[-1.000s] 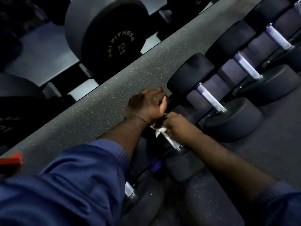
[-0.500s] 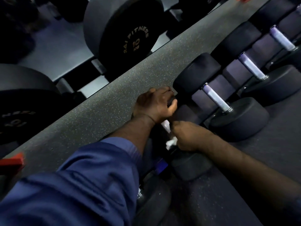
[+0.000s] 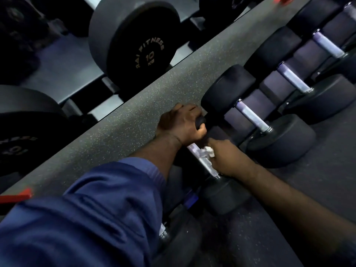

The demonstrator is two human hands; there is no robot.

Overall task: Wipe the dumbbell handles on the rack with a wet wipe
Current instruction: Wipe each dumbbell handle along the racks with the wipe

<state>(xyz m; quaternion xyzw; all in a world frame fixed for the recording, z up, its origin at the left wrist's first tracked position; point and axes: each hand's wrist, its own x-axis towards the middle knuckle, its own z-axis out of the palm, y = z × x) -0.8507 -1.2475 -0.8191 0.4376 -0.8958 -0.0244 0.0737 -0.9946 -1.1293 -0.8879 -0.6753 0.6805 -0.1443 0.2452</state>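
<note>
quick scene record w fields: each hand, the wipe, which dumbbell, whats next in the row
left hand: curled over far end of the dumbbell
right hand: holds wet wipe against its handle
next handle: to the right, no hand on it
marked weight: reads 10 kg, beyond the rack

Up and to the left of the left hand (image 3: 181,124), a large black weight head (image 3: 138,45) reads "AI FITNESS", "10" and "KG"; its first letter is unclear. Further left of that hand, a second head (image 3: 19,139) shows only "NESS" and a dim "10".
</note>
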